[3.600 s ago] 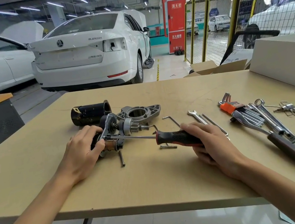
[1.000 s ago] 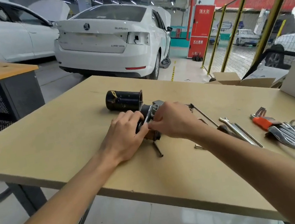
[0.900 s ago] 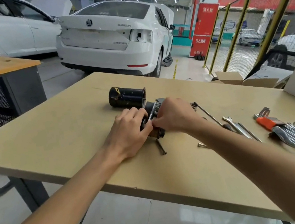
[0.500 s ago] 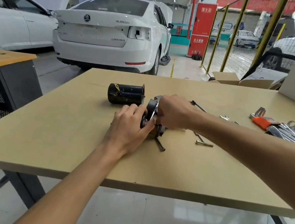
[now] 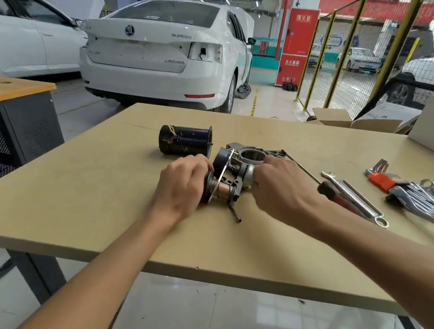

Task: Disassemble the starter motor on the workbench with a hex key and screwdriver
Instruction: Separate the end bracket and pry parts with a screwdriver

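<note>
1. Head view: my left hand grips the motor core at table centre.
2. My right hand pinches its 3 o'clock end.
3. The black can lies at 11 o'clock; the screwdriver lies at 3 o'clock.

Matt wooden workbench, glossy black metal housing, shiny chrome spanner, copper-toned commutator

The white sedan carries the lettering "SUPERB" on its boot lid, right of a round badge. Right of that car, a red cabinet shows white Chinese characters, "消火栓" at its top; the lower lines are blurred.
</note>
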Available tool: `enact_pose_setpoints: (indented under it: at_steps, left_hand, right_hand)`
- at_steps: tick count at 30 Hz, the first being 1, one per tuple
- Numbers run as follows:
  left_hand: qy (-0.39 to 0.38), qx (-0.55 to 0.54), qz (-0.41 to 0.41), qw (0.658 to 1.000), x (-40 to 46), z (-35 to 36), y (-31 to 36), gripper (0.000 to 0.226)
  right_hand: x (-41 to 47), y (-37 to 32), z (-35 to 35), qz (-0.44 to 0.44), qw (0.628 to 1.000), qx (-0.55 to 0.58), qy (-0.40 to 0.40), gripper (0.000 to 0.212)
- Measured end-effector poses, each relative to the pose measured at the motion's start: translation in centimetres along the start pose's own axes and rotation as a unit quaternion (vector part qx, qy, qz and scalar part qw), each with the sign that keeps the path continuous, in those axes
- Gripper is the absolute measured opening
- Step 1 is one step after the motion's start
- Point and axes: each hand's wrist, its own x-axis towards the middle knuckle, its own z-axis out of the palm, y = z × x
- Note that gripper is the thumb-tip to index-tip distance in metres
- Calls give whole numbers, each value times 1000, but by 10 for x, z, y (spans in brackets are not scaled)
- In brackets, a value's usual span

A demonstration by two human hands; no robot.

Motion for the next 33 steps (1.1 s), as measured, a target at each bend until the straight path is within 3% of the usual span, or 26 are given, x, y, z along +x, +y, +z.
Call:
enact_pose_setpoints:
  at_steps: [1, 4, 8, 19, 24, 27, 30, 33]
  left_hand:
    - [12, -30, -25, 999, 2, -1, -3, 44]
    - [13, -10, -72, 997, 5, 0, -8, 45]
    - [-2, 79, -52, 996, 6, 8, -11, 42]
    - [20, -10, 7, 1000, 20, 6, -21, 52]
    - [51, 27, 25, 998, 25, -11, -40, 62]
    - [87, 66, -9, 994, 29, -22, -51, 64]
    - [69, 81, -22, 994, 33, -11, -46, 60]
    - [38, 85, 29, 995, 33, 2, -34, 42]
  right_hand:
    - [-5, -5, 1, -24, 999, 26, 27, 5]
    - [-13, -19, 9, -59, 997, 44, 16, 36]
    - [-7, -28, 20, -45, 997, 65, 12, 28]
    - [13, -14, 6, -147, 988, 46, 13, 30]
    - [32, 6, -27, -170, 985, 29, -30, 25]
    - [34, 28, -42, -144, 988, 44, -43, 24]
    - [33, 27, -40, -152, 987, 47, -32, 20]
    - [38, 22, -37, -142, 988, 59, -14, 19]
